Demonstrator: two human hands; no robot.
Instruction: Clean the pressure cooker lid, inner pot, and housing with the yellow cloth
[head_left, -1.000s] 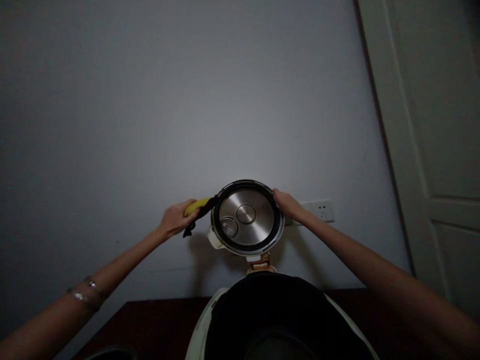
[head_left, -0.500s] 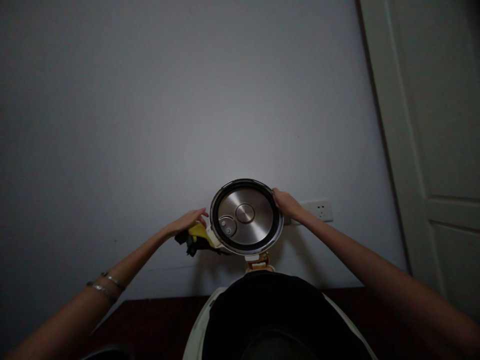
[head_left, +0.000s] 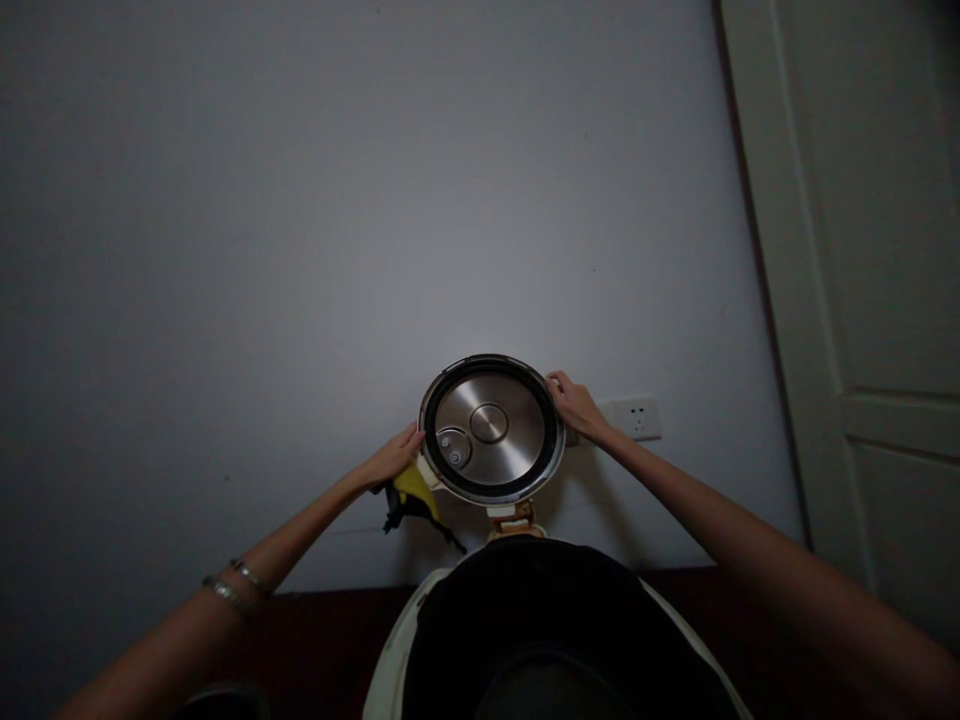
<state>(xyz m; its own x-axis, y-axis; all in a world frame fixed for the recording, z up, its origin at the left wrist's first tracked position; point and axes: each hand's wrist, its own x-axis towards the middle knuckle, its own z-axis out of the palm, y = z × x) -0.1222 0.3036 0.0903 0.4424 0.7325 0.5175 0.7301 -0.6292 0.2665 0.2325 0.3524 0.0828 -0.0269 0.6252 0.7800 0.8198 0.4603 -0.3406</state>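
A rice cooker [head_left: 386,665] with a white body and a dark inner pot stands in front of me. Its lid [head_left: 517,440] is tipped up on the rear hinge, and the round metal inner plate faces me. My left hand [head_left: 396,457] grips the lid's left edge, thumb on the rim. Below that hand hangs a limp yellow and black thing [head_left: 414,488]; whether the fingers also hold it cannot be made out. On the upper right rim, my right hand [head_left: 576,405] is closed around the edge. The fingers behind the lid are hidden.
Behind the lid rises a pale wall [head_left: 300,250] with a socket [head_left: 637,417] right of my right hand. A door [head_left: 862,300] is at the right. The cooker rests on a dark red surface [head_left: 322,625], where a dark round rim [head_left: 225,690] shows at lower left.
My left hand has moved right and closed on the lid's edge, carrying the yellow and black thing along. My right hand stays on the rim, and the lid has barely shifted.
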